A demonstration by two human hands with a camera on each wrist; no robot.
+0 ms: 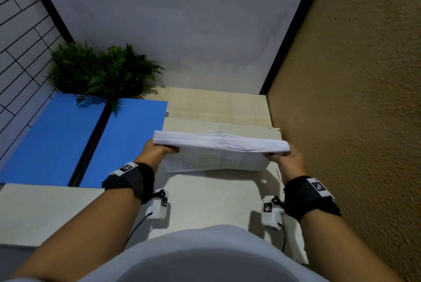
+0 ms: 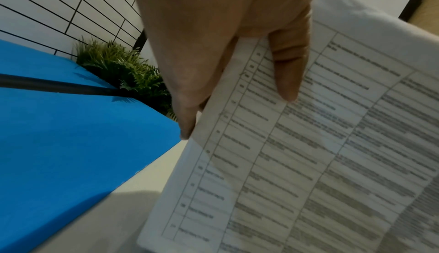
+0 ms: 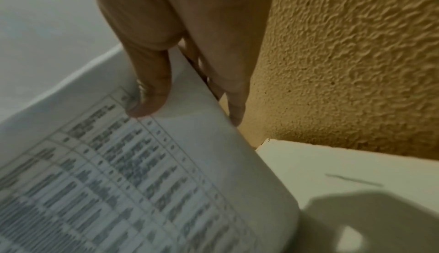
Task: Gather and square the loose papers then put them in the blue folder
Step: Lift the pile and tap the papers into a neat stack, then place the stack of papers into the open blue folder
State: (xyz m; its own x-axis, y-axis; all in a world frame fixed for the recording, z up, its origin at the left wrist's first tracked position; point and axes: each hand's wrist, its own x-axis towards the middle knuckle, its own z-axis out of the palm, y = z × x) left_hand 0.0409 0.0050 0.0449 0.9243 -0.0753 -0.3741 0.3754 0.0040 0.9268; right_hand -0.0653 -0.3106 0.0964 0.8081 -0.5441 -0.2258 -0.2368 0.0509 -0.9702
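Nearest the body, the stack of papers (image 1: 218,152) is held on edge above the pale table (image 1: 216,202), its printed face turned toward the person. Its left end is pinched by the left hand (image 1: 157,153) — thumb (image 2: 286,73) pressed on the printed sheet, fingers (image 2: 190,80) behind. The right end is pinched the same way by the right hand (image 1: 286,160), with its thumb (image 3: 148,88) on the front page. The upper edge is seen to be ragged, so squaring is judged unfinished. The bundle is thick and likely weighty, yet limp; the sheets would probably slide against each other and fan out if gripped loosely. A firm hold at both short ends is judged best while the lower edge is tapped. Further left, the blue folder (image 1: 57,140) lies open flat, just beside the papers. Beyond it a fern plant (image 1: 102,72) stands in the corner.
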